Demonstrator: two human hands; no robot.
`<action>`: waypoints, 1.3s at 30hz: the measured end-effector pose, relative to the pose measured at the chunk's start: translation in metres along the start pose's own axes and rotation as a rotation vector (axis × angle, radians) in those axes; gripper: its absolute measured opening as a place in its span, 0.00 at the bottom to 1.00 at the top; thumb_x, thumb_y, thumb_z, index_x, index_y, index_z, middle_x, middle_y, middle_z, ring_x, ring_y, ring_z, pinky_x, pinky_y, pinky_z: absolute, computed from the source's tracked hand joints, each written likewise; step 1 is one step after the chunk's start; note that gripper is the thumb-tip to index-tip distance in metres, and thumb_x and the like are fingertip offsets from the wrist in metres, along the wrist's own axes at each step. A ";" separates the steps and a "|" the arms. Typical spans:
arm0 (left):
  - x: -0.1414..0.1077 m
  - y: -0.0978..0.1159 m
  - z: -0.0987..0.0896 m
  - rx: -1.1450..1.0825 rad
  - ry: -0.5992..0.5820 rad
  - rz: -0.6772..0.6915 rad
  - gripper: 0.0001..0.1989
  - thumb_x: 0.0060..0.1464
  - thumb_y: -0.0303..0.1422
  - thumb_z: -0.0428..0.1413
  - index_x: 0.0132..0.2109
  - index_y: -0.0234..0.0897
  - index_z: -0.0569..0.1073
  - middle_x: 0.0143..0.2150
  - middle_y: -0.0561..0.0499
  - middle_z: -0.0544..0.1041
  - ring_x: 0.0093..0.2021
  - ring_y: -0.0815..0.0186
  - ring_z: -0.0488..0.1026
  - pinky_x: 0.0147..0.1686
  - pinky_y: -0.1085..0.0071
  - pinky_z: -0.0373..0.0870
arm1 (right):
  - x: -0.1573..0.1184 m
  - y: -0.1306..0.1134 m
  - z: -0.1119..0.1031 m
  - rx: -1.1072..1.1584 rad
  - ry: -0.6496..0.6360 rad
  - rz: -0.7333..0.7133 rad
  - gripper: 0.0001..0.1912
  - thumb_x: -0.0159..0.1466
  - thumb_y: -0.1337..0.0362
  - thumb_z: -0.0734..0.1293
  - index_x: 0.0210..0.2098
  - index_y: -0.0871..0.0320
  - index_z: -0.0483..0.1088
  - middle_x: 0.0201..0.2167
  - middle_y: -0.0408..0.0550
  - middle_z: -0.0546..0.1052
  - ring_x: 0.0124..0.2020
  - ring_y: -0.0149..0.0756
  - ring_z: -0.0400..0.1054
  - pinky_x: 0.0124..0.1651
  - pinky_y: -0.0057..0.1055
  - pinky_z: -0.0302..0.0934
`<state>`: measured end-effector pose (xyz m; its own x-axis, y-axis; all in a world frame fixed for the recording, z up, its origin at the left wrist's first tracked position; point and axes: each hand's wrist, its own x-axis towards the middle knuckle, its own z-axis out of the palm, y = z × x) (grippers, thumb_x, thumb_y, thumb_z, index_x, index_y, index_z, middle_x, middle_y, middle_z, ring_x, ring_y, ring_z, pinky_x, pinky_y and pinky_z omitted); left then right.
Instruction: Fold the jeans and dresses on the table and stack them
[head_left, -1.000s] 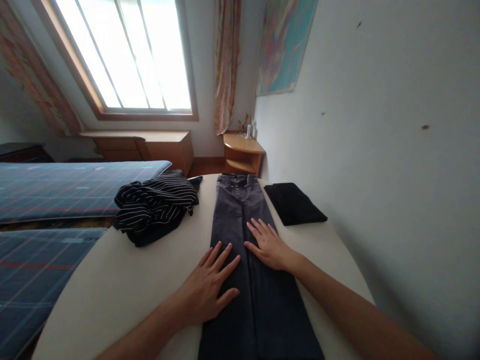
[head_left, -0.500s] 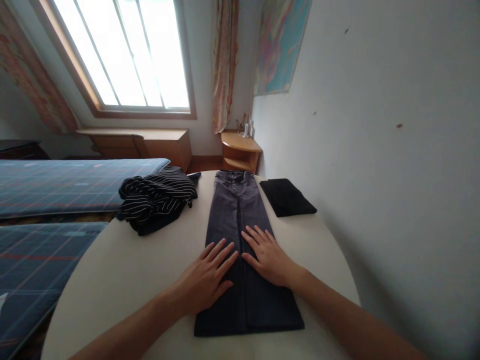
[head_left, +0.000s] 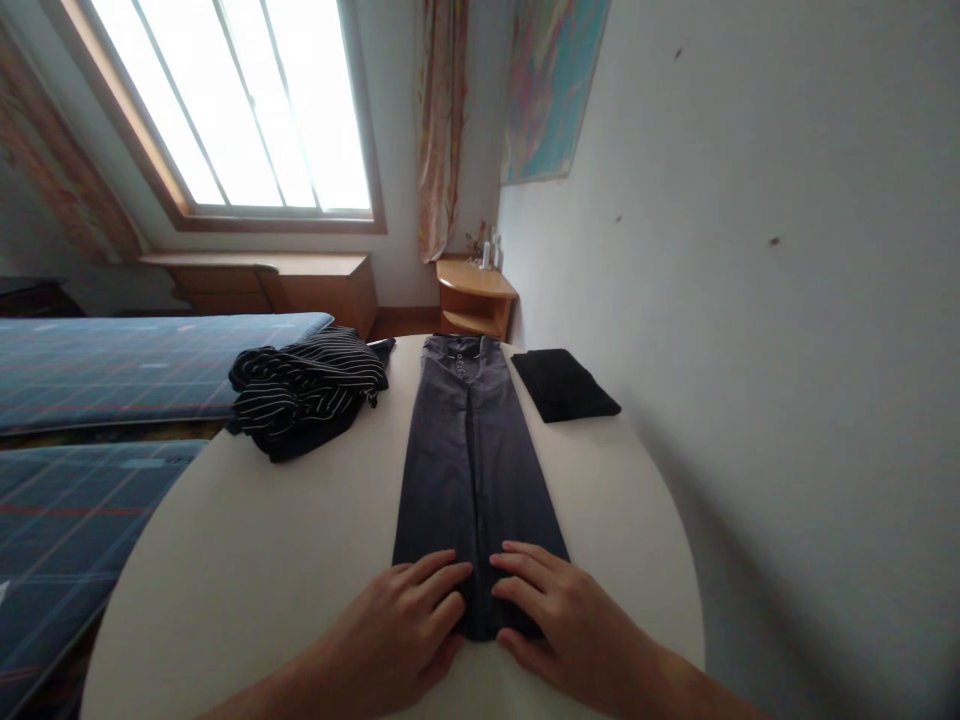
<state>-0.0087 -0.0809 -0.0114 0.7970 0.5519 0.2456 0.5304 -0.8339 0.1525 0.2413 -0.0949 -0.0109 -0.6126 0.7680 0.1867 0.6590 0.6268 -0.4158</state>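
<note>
A pair of dark grey-blue trousers (head_left: 465,450) lies flat and lengthwise on a round cream table (head_left: 300,540). Its waistband, with several buttons, is at the far edge, and the leg ends are near me. My left hand (head_left: 416,610) rests on the lower part of the left leg, fingers apart and slightly bent, thumb close to the hem. On the other leg's lower end lies my right hand (head_left: 559,610), also with fingers apart, its thumb by the hem. Both hands cover the outer corners of the hem.
A heap of black clothing with white stripes (head_left: 307,385) lies on the table's left side. A folded black garment (head_left: 566,385) sits at the far right. Plaid mattresses (head_left: 97,520) border the table on the left, and a white wall (head_left: 787,400) stands at the right.
Both hands have slid down the trouser legs towards me, from around the middle to the hem. Their fingers, flat before, are now more bent. The view has shifted slightly.
</note>
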 end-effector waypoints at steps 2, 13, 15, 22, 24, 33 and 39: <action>0.005 0.006 0.001 0.006 0.006 -0.029 0.09 0.55 0.25 0.56 0.44 0.36 0.72 0.56 0.46 0.77 0.56 0.52 0.74 0.46 0.59 0.78 | -0.002 -0.003 0.005 -0.032 0.059 -0.017 0.12 0.61 0.66 0.69 0.46 0.55 0.75 0.53 0.49 0.78 0.60 0.43 0.67 0.63 0.40 0.63; 0.013 0.000 0.002 -0.287 0.154 -0.094 0.07 0.58 0.22 0.52 0.38 0.39 0.72 0.39 0.52 0.78 0.40 0.66 0.74 0.40 0.70 0.74 | 0.008 -0.015 0.009 -0.012 0.148 0.085 0.08 0.58 0.72 0.70 0.36 0.54 0.74 0.37 0.45 0.77 0.42 0.39 0.71 0.46 0.35 0.66; 0.013 0.000 0.001 -0.324 0.159 -0.110 0.08 0.57 0.22 0.52 0.37 0.39 0.71 0.39 0.52 0.78 0.39 0.66 0.74 0.40 0.69 0.73 | 0.009 -0.013 0.011 -0.019 0.146 0.072 0.08 0.59 0.73 0.69 0.36 0.54 0.73 0.37 0.44 0.77 0.41 0.38 0.70 0.45 0.34 0.65; 0.009 0.004 0.003 -0.221 0.129 -0.089 0.17 0.48 0.26 0.62 0.45 0.41 0.70 0.47 0.50 0.77 0.45 0.58 0.73 0.41 0.64 0.73 | 0.002 -0.007 0.004 -0.139 0.185 -0.135 0.08 0.67 0.71 0.65 0.41 0.53 0.73 0.32 0.42 0.76 0.36 0.34 0.70 0.55 0.37 0.63; 0.007 0.004 0.007 -0.156 0.140 -0.062 0.15 0.48 0.25 0.61 0.44 0.41 0.69 0.41 0.51 0.76 0.40 0.60 0.72 0.37 0.65 0.71 | -0.001 -0.006 0.000 -0.172 0.215 -0.209 0.09 0.70 0.71 0.62 0.42 0.53 0.73 0.31 0.41 0.76 0.35 0.33 0.69 0.61 0.39 0.58; 0.009 0.006 0.014 -0.010 0.209 0.063 0.06 0.59 0.23 0.53 0.38 0.40 0.67 0.32 0.53 0.74 0.31 0.64 0.70 0.29 0.68 0.63 | -0.006 -0.005 0.003 -0.194 0.179 -0.148 0.16 0.64 0.73 0.64 0.50 0.55 0.71 0.40 0.47 0.77 0.39 0.40 0.70 0.42 0.36 0.66; 0.007 0.005 0.013 -0.023 0.179 0.062 0.07 0.58 0.24 0.54 0.42 0.40 0.68 0.34 0.53 0.75 0.32 0.62 0.72 0.30 0.68 0.65 | -0.011 -0.001 -0.006 -0.252 0.132 -0.088 0.22 0.62 0.77 0.63 0.53 0.56 0.70 0.39 0.47 0.77 0.38 0.40 0.70 0.43 0.37 0.68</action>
<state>0.0034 -0.0805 -0.0213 0.7627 0.4911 0.4209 0.4738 -0.8672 0.1533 0.2496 -0.1036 -0.0075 -0.6211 0.7092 0.3334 0.7035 0.6921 -0.1617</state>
